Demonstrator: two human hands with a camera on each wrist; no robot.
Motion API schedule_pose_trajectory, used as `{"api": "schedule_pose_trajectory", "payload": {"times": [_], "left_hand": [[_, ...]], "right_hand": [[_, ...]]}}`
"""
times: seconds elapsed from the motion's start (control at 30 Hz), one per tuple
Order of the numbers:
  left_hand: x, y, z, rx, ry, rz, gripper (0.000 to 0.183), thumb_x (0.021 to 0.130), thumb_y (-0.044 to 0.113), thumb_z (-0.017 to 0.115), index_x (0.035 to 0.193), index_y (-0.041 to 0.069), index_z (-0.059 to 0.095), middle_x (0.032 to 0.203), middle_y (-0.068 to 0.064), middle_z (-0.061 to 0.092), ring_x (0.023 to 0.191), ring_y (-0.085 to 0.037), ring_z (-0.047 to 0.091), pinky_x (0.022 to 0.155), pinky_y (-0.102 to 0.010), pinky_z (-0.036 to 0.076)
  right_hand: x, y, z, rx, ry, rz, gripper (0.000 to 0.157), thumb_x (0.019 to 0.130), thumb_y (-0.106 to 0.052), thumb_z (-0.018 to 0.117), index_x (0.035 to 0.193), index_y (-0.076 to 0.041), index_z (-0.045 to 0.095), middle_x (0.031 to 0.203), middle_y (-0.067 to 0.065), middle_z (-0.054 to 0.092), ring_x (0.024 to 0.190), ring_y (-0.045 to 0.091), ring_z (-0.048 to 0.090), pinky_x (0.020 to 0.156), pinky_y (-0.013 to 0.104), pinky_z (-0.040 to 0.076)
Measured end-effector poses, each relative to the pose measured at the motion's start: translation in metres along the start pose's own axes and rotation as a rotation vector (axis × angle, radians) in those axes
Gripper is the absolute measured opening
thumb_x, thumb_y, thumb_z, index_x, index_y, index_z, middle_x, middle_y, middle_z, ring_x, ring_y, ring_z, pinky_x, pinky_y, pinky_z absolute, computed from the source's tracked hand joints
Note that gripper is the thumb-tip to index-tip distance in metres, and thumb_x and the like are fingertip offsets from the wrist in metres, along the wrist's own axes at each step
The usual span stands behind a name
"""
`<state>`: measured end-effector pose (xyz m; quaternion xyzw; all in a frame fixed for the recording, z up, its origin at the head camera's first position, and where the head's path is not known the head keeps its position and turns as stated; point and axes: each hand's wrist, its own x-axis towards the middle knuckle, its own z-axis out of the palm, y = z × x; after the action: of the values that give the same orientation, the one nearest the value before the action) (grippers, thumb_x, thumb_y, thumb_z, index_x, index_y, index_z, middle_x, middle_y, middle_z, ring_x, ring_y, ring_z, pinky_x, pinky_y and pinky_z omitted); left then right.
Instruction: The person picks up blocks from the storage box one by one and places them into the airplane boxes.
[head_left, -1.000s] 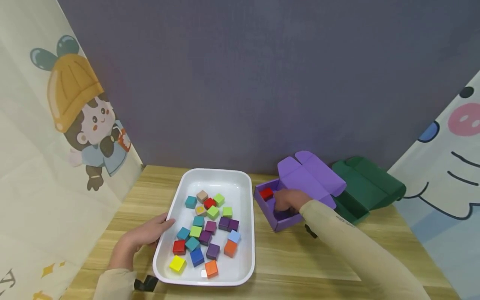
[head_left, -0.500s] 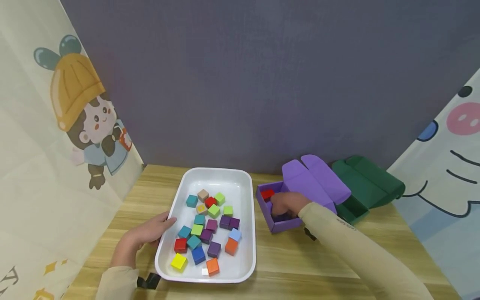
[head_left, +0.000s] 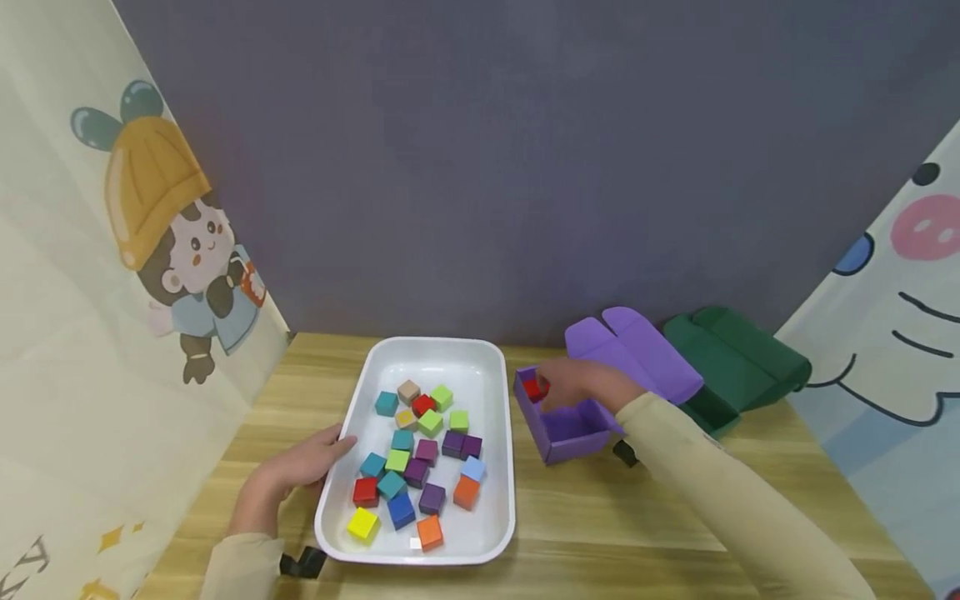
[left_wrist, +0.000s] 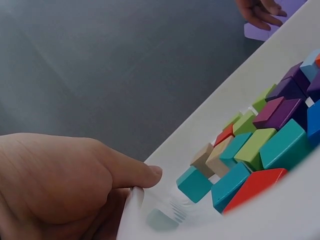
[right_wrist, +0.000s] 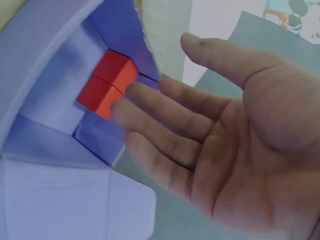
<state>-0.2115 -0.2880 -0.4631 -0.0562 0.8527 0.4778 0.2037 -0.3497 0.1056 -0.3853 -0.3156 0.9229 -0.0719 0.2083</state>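
Note:
With thumb over the rim and fingers outside, my left hand (head_left: 303, 460) grips the left side of a white tray (head_left: 487, 546). Inside it lie several wooden cubes of many colours, among them a yellow cube (head_left: 363, 526) and a blue cube (head_left: 401, 510). My right hand (head_left: 573, 385) is over an open purple cardboard box (head_left: 577, 450) to the tray's right. Two red cubes (right_wrist: 107, 82) sit side by side in the box's far left corner. In the right wrist view the fingers (right_wrist: 155, 155) stretch loosely towards these cubes, palm showing, holding nothing.
Behind the right forearm stands an open dark green box (head_left: 750, 362) with its lid folded back. A wooden table (head_left: 585, 533) carries everything, with a grey wall panel (head_left: 480, 167) at its far edge. Cartoon-printed curtains hang on both sides.
My right hand has risen from inside the purple box and shifted slightly towards its far left corner, uncovering the box floor. The left hand stays on the tray rim.

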Motion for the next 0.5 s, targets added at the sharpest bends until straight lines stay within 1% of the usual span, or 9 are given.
{"api": "schedule_pose_trajectory", "payload": {"times": [0.1,0.13,0.27,0.37,0.5], "left_hand": [[-0.0017,-0.0016,0.0001,0.000,0.001,-0.013,0.053,0.104,0.031,0.045,0.144,0.000,0.034,0.118,-0.018,0.058,0.086,-0.026,0.062,0.068,-0.039,0.057],[-0.0022,-0.0022,0.0000,-0.005,0.001,-0.016,0.052,0.104,0.031,0.045,0.144,0.000,0.035,0.118,-0.017,0.058,0.086,-0.026,0.062,0.068,-0.039,0.057],[-0.0040,-0.0040,-0.0005,-0.018,-0.007,-0.021,0.052,0.104,0.030,0.044,0.144,-0.001,0.034,0.119,-0.018,0.058,0.087,-0.026,0.062,0.069,-0.040,0.057],[-0.0030,-0.0042,-0.0008,-0.022,-0.010,-0.019,0.051,0.104,0.029,0.044,0.144,-0.001,0.033,0.120,-0.018,0.058,0.088,-0.026,0.062,0.070,-0.040,0.057],[0.0022,-0.0018,0.0004,-0.040,-0.020,0.009,0.050,0.104,0.029,0.044,0.144,0.000,0.035,0.120,-0.018,0.058,0.090,-0.026,0.062,0.072,-0.041,0.057]], "right_hand": [[-0.0027,-0.0019,-0.0028,-0.013,0.041,-0.063,0.021,0.076,-0.012,0.076,0.089,-0.003,0.062,0.078,-0.001,0.055,0.071,0.015,0.050,0.062,0.028,0.044],[-0.0031,-0.0026,-0.0031,-0.012,0.055,-0.079,0.021,0.075,-0.012,0.076,0.089,-0.002,0.062,0.077,-0.001,0.055,0.070,0.015,0.050,0.062,0.028,0.044],[-0.0047,-0.0061,-0.0033,0.013,0.141,-0.163,0.017,0.073,-0.008,0.075,0.085,-0.003,0.064,0.069,-0.004,0.053,0.064,0.012,0.048,0.059,0.027,0.042],[-0.0063,-0.0080,-0.0029,0.038,0.215,-0.227,0.012,0.073,-0.006,0.072,0.081,-0.006,0.064,0.067,-0.007,0.053,0.062,0.009,0.048,0.058,0.026,0.043],[-0.0101,-0.0101,-0.0040,0.061,0.326,-0.286,0.009,0.076,-0.006,0.073,0.076,-0.011,0.065,0.067,-0.010,0.056,0.062,0.007,0.051,0.059,0.025,0.046]]}}
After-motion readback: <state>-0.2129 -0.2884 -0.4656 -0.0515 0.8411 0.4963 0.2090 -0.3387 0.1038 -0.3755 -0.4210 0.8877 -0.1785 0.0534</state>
